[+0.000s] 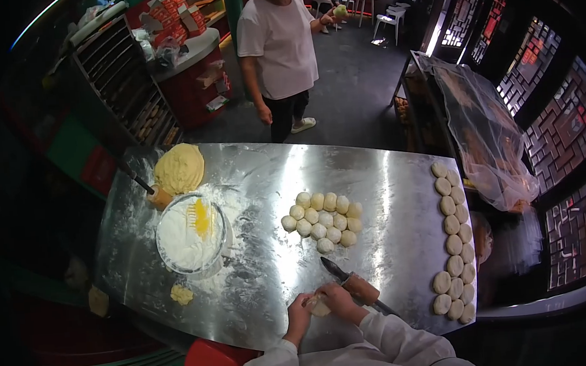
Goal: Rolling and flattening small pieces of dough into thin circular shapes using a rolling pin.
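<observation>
Close to my body, a piece of dough is held between both hands at the front of the steel table. My left hand grips its left side, and my right hand has its fingers over the top right. The fingers partly hide the dough. Just right of my right hand lies a rolling pin with a wooden barrel and dark handles. Beyond it sits a cluster of several floured dough balls. Flattened dough rounds line the table's right edge.
On the left stand a bowl of flour with a yellow scraper, a large dough mass, a second rolling pin and a dough scrap. A person stands beyond the table. A plastic-covered rack is at right.
</observation>
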{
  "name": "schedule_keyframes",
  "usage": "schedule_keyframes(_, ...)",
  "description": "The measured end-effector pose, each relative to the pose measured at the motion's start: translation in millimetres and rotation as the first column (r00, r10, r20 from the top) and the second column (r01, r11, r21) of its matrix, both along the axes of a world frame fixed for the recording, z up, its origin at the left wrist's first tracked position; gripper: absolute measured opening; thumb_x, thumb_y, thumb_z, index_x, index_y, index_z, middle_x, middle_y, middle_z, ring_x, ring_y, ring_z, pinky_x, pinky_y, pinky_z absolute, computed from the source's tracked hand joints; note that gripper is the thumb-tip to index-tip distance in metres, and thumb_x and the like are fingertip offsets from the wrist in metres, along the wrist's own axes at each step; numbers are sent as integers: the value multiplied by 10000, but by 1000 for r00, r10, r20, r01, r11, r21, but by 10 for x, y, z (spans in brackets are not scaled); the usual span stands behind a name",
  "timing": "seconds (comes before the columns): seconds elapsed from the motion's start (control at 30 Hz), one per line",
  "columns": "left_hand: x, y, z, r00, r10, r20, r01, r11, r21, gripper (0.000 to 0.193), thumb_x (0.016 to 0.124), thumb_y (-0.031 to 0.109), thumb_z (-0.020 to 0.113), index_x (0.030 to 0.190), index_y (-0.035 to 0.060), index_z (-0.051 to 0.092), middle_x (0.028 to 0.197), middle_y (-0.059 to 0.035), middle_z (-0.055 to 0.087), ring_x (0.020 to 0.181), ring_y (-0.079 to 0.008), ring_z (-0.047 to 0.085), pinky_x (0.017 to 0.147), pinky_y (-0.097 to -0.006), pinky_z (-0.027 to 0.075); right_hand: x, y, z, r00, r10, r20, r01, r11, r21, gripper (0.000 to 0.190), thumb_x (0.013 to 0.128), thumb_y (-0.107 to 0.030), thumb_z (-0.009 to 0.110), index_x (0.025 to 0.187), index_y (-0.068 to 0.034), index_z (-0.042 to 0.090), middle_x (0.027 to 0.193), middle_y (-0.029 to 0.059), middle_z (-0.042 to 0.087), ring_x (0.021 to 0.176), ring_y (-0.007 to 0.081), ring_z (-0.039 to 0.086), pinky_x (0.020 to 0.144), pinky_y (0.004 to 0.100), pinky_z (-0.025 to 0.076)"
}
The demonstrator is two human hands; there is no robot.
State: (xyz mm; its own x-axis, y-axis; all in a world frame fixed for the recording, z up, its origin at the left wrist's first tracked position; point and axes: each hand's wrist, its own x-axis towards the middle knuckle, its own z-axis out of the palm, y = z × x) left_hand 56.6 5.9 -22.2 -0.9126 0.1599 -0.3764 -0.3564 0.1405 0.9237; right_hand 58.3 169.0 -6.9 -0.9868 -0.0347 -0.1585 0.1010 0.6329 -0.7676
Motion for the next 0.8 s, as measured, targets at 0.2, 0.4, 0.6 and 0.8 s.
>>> schedule_keyframes(0.2, 12, -43, -158, 999, 32, 8, -33, 986, 161, 202, 899, 18, 640, 1095, -31, 653, 1008, -111, 712, 952, -168, 670, 860, -293, 523, 26, 10, -5, 999, 24, 43, -24, 1000, -7, 145, 846, -125, 649, 956, -70, 725, 954, 141, 685, 953, 336, 651, 867, 412, 508)
schedule_keyframes(0.4, 33, -46, -80, 995, 16, 102, -35, 982, 186, 140, 913, 22, 639, 1041, -36, 650, 983, -106, 708, 918, -156, 663, 832, -290, 521, 6, 4, -35, 991, -39, 126, 44, 998, -37, 134, 842, -144, 676, 949, -63, 679, 916, 149, 697, 886, 338, 680, 784, 417, 522)
schedule_keyframes(0.6, 6, -99, -48, 994, -55, 94, 39, 987, 158, 147, 917, 12, 630, 1057, -32, 636, 993, -106, 702, 930, -156, 659, 834, -285, 515, -17, -1, 37, 985, 18, 172, -13, 999, -31, 151, 844, -158, 692, 965, -73, 660, 896, 160, 697, 854, 342, 686, 760, 419, 526)
schedule_keyframes(0.8, -62, -58, -54, 987, 7, 162, -43, 975, 217, 230, 913, -4, 625, 1139, -21, 587, 1064, -126, 687, 993, -157, 645, 872, -278, 500, 79, 32, -11, 997, 28, 67, -26, 999, -37, 190, 864, -155, 678, 1038, -79, 686, 945, 158, 693, 899, 342, 675, 795, 422, 530)
